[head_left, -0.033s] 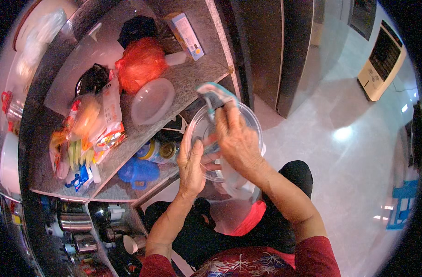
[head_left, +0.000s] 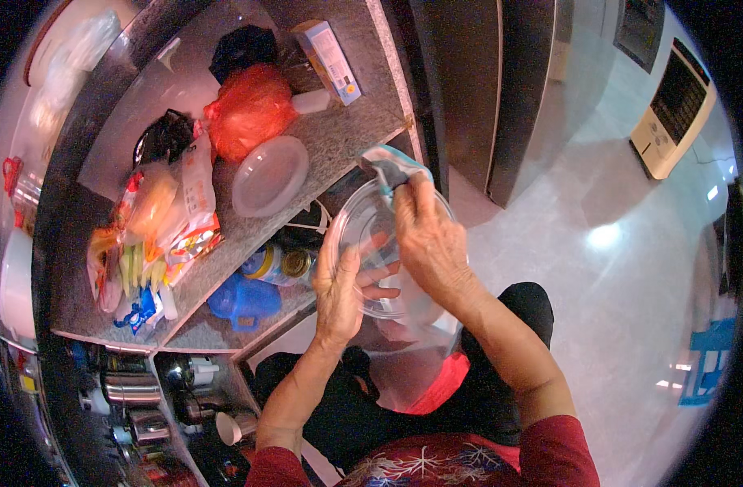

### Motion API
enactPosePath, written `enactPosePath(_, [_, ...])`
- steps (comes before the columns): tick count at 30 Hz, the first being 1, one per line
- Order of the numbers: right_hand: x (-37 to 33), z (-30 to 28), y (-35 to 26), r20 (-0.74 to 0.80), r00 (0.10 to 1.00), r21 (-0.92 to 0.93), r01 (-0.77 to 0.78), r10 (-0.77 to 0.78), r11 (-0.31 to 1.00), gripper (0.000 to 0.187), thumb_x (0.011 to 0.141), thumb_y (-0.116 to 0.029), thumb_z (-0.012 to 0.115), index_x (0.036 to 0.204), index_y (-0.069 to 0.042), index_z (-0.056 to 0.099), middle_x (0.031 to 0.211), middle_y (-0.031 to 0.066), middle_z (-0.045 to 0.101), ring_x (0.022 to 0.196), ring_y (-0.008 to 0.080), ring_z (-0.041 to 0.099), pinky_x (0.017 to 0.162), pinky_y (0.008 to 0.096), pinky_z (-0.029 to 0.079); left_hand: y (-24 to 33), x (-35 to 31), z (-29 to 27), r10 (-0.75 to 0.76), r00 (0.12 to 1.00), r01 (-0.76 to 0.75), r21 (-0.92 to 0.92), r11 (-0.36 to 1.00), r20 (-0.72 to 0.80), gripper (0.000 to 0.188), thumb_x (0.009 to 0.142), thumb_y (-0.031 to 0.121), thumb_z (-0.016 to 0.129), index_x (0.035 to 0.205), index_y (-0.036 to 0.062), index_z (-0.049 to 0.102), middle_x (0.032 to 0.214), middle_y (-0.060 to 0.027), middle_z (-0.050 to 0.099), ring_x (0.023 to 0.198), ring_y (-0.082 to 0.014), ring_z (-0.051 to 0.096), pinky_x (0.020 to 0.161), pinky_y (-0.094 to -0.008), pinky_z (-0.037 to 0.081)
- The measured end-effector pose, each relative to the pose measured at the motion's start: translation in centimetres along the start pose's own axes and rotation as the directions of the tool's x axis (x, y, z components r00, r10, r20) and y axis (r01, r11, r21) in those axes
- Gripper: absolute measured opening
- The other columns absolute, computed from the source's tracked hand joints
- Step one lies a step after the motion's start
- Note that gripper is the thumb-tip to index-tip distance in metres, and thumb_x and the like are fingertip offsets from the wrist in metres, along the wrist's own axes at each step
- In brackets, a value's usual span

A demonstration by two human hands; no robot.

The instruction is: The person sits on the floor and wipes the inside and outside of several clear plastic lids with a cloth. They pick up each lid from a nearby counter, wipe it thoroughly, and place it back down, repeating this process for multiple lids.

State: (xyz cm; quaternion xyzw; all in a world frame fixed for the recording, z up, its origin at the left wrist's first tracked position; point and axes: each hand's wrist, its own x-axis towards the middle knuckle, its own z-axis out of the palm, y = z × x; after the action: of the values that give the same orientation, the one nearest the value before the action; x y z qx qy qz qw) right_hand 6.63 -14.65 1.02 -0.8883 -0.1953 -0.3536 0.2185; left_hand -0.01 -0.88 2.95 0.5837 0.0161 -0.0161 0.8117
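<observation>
A round, clear plastic container (head_left: 362, 219) is held up in front of me. My left hand (head_left: 337, 288) grips it from the left, thumb on the near side and fingers showing through the clear plastic. In my right hand (head_left: 432, 243) is a bunched white and grey cloth (head_left: 396, 166) with a teal edge, pinched at the container's far rim. A translucent plastic piece (head_left: 400, 377) with bright red beside it is below, between my knees; its kind is unclear.
On the stone shelf at left lie a clear round lid (head_left: 270, 177), a red plastic bag (head_left: 250, 114), a blue-and-white box (head_left: 329, 63) and food packets (head_left: 156, 219). Below sit a blue plastic jug (head_left: 246, 300) and several jars. An air cooler (head_left: 668, 122) stands at far right.
My right hand and the cloth have shifted slightly right along the container's far rim. The container has tilted a little; my left hand keeps its hold.
</observation>
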Motion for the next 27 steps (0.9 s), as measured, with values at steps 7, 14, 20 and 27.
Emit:
enactPosePath(7, [-2.1,-0.5,1.9,0.293,0.955,-0.035,-0.045,0.053,0.998,0.013,0.078,-0.008,0.058,0.089,0.0,0.056,0.098,0.0167,0.049,0.068,0.0274,0.066,0.052,0.0372,0.056,-0.2,0.3,-0.7,0.03,0.998,-0.031,-0.021,0.999,-0.062,0.065,0.098,0.033,0.05,0.15,0.0172,0.014,0.128,-0.0234,0.051,0.089,-0.0345,0.068,0.055,-0.0382,0.062])
enactPosePath(14, [-5.3,-1.9,-0.2,0.424,0.885,0.303,0.059,-0.19,0.951,0.026,0.077,-0.017,0.066,0.094,-0.001,0.055,0.103,0.0194,0.052,0.062,0.0333,0.065,0.05,0.0422,0.054,-0.5,1.4,-2.1,0.074,0.972,-0.087,-0.05,0.995,-0.223,0.062,0.098,0.03,0.048,0.149,0.0231,0.014,0.128,-0.0173,0.054,0.091,-0.0338,0.066,0.057,-0.0409,0.06])
enactPosePath(20, [-5.1,-2.0,-2.3,0.179,0.93,0.117,0.304,-0.321,0.946,0.023,0.075,-0.019,0.062,0.091,-0.005,0.054,0.092,0.0133,0.057,0.073,0.0225,0.065,0.056,0.033,0.054,-0.1,1.6,-2.7,0.023,0.98,-0.045,-0.106,0.993,-0.199,0.068,0.094,0.026,0.055,0.149,0.0272,0.014,0.136,-0.0147,0.047,0.1,-0.0301,0.062,0.064,-0.0393,0.057])
enactPosePath(27, [-2.3,-3.9,0.6,0.188,0.882,0.261,0.379,-0.432,0.888,0.007,0.077,-0.015,0.057,0.081,-0.01,0.053,0.078,0.0056,0.054,0.072,0.0208,0.065,0.055,0.0337,0.055,-0.3,1.7,-3.2,0.628,0.756,-0.362,0.917,0.166,0.184,0.05,0.089,0.015,0.062,0.137,0.0156,0.048,0.143,-0.0165,0.037,0.133,-0.0366,0.034,0.109,-0.0438,0.029])
